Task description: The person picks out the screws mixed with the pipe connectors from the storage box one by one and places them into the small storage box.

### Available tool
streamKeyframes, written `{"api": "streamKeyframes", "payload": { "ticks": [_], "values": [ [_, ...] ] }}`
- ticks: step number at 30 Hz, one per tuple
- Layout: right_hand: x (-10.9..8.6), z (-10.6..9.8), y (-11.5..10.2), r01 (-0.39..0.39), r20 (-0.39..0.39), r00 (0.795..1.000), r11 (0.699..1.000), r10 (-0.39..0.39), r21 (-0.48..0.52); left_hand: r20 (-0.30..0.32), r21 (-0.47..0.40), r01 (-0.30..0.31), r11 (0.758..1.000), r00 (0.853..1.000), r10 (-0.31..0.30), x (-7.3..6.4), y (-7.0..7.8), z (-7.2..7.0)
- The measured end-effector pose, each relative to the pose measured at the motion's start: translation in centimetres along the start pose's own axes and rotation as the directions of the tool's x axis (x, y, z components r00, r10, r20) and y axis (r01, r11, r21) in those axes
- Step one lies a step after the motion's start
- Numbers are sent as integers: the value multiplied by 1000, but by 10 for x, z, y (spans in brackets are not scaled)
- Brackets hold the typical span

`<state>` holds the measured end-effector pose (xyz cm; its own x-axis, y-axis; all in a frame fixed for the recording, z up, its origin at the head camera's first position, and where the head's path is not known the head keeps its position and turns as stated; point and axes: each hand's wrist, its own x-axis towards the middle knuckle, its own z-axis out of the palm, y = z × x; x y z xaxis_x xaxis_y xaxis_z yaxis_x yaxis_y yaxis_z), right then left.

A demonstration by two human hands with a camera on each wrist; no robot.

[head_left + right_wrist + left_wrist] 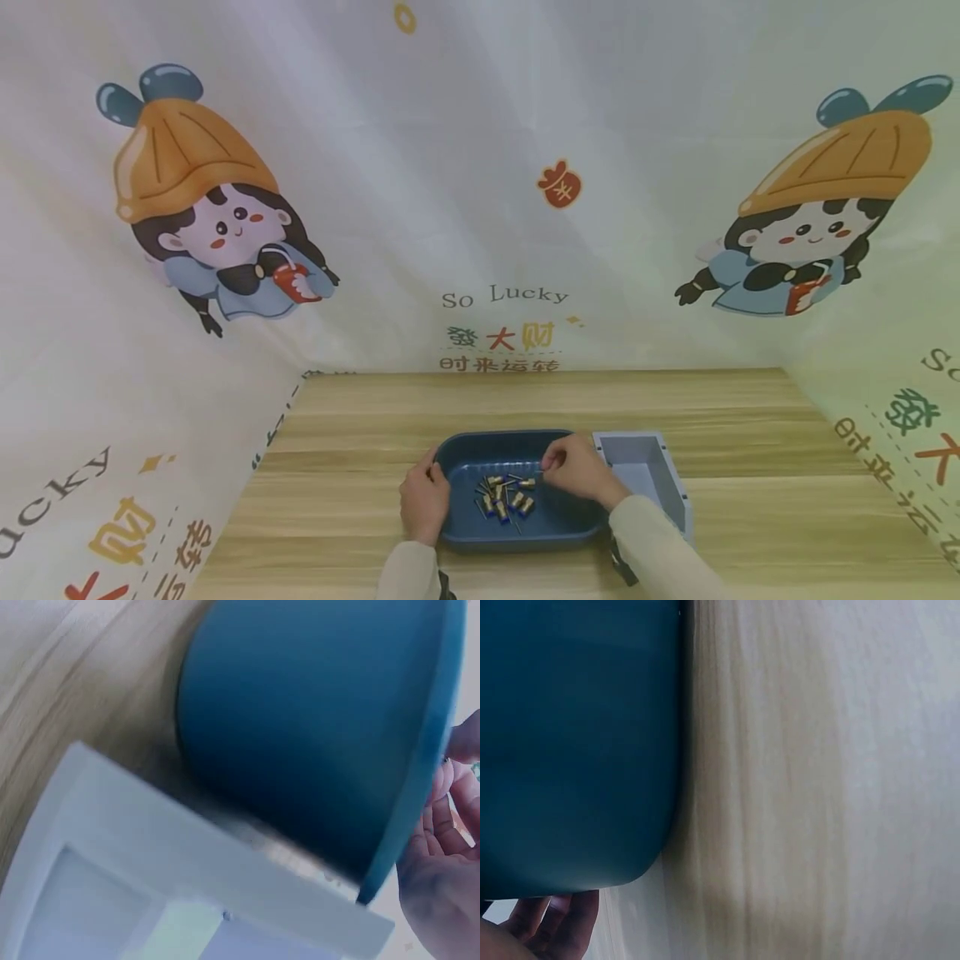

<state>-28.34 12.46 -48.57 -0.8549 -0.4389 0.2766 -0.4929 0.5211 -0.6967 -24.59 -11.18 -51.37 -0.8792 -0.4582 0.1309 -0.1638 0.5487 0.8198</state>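
A dark blue plastic basin stands on the wooden table. Inside it lies a loose pile of small brass-coloured pieces with thin metal shanks and some blue parts. My left hand grips the basin's left end, thumb up by the rim; in the left wrist view its fingers lie against the outer wall. Over the basin's right half is my right hand, thumb and forefinger pinched together close beside the pile. A tiny dark tip shows between them in the right wrist view; most of that piece is hidden.
A light grey open box with compartments stands right against the basin's right side, under the right forearm. Wooden tabletop extends on both sides. Printed cloth walls rise behind the table and at its left and right.
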Motion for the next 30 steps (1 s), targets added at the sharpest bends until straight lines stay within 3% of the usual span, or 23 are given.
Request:
{"api": "streamKeyframes", "payload": {
  "ticks": [13,23,30],
  "values": [
    [-5,-23,-1,-105,-23,994,994,105,15,-13,-7,-9,1000,1000,9,-1,-1,0],
    [-20,-42,11,-92,-35,995,996,92,8,3,-6,-2,1000,1000,2,-1,-2,0],
    [-27,-52,20,-99,-101,990,995,99,3,7,1,-2,1000,1000,2,0,-3,1]
  ]
}}
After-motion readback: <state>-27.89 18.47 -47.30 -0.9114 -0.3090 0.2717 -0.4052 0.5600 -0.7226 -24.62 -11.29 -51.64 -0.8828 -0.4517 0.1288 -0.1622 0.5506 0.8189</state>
